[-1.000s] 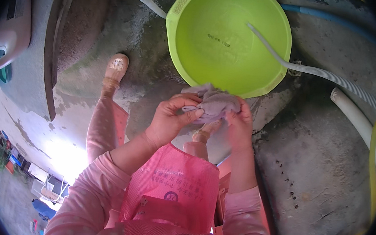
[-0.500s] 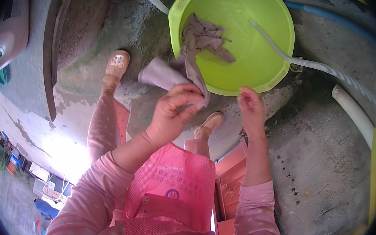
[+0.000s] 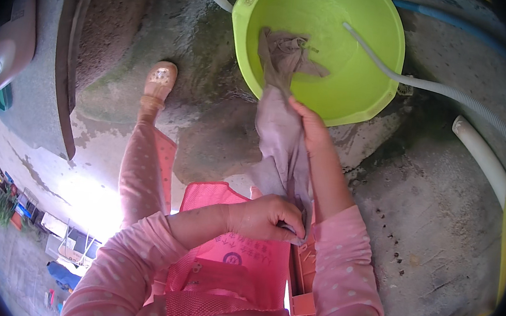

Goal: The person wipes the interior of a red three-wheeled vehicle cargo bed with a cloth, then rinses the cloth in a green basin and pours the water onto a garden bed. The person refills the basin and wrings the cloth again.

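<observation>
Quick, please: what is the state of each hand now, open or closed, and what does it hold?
Left hand: closed, gripping the near end of the grey cloth.
Right hand: holding the same cloth near the green basin; grip unclear.

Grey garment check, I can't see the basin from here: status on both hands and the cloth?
Left hand gripping grey garment at its near end. Right hand clasping it by the green basin rim; far end lies in the basin. Grey hose enters the basin, clear of the cloth.
</observation>
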Demonstrator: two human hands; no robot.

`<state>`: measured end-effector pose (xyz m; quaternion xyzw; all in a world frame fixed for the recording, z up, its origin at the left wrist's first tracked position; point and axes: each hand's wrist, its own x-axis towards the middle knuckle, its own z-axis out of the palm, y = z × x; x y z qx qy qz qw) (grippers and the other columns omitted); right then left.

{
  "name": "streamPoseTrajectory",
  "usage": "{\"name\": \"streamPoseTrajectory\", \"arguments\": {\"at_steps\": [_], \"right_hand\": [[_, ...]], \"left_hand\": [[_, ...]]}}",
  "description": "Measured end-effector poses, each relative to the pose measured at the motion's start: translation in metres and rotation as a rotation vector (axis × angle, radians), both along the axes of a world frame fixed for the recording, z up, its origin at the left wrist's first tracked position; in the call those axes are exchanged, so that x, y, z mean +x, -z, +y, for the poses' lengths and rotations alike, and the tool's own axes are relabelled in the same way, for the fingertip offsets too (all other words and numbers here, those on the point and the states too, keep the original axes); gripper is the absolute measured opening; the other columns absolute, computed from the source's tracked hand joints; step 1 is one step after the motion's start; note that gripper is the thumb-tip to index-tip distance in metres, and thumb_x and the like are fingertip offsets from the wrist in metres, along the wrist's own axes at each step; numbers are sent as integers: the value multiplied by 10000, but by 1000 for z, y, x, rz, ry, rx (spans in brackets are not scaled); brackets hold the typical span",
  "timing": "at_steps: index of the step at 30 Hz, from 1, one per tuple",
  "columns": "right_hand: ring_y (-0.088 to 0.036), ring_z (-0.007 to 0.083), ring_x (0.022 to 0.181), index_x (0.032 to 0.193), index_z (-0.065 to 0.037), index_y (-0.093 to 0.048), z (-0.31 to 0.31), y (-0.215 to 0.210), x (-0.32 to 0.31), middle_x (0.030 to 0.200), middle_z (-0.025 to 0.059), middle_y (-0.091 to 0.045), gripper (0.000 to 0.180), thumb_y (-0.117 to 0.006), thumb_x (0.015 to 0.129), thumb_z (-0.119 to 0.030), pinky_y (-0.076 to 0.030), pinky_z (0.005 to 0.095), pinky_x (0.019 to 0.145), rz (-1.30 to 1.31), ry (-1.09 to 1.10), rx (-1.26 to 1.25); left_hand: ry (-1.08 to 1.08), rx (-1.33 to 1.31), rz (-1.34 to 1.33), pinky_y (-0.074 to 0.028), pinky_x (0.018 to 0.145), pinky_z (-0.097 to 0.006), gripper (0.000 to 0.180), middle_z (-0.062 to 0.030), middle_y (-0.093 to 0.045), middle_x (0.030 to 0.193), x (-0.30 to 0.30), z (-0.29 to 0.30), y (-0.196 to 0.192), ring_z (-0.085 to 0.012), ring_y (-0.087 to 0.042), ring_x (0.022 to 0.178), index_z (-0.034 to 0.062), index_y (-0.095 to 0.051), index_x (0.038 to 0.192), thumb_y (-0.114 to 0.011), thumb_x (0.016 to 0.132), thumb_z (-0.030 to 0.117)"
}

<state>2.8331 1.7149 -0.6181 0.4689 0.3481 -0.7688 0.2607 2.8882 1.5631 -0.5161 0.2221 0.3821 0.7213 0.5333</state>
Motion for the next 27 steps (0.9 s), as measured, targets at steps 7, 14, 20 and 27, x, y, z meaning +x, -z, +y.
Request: {"name": "streamPoseTrajectory", "arguments": {"at_steps": [7, 14, 20, 27], "right_hand": [[-550, 185, 1026, 1273, -4, -404, 12, -88, -15, 1185, 94, -528, 499, -418, 937, -372, -477, 307, 854, 294, 220, -122], [-439, 214, 1198, 1366, -1, -274, 18, -137, 27, 1344, 118, -398, 514, -438, 930, -219, -358, 331, 1001, 334, -237, 40], [-427, 168, 1188, 1325, 8, -358, 31, -133, 32, 1290, 89, -455, 439, -455, 905, -75, -320, 306, 1008, 238, -87, 118], [-491, 183, 1129, 1236, -17, -456, 47, -107, 21, 1228, 99, -515, 371, -467, 898, -169, -382, 354, 962, 400, 163, 75]], "left_hand": [[-386, -379, -480, -449, 654, -223, 227, -23, -525, 868, -11, 0, 9, -94, -540, 761, 66, -457, 1005, -605, 857, 154], [-627, -441, -337, -380, 907, -298, 443, -108, -511, 1132, -47, -2, 5, -156, -490, 982, 49, -433, 1212, -417, 939, 398], [-702, -597, 335, -279, 979, -381, 226, -107, -541, 1125, -51, -6, 3, -270, -420, 1067, 45, -607, 1027, -496, 919, 211], [-523, -439, 59, -426, 785, -296, 201, -64, -575, 943, -60, -22, -17, -164, -514, 839, 22, -594, 960, -493, 928, 192]]}}
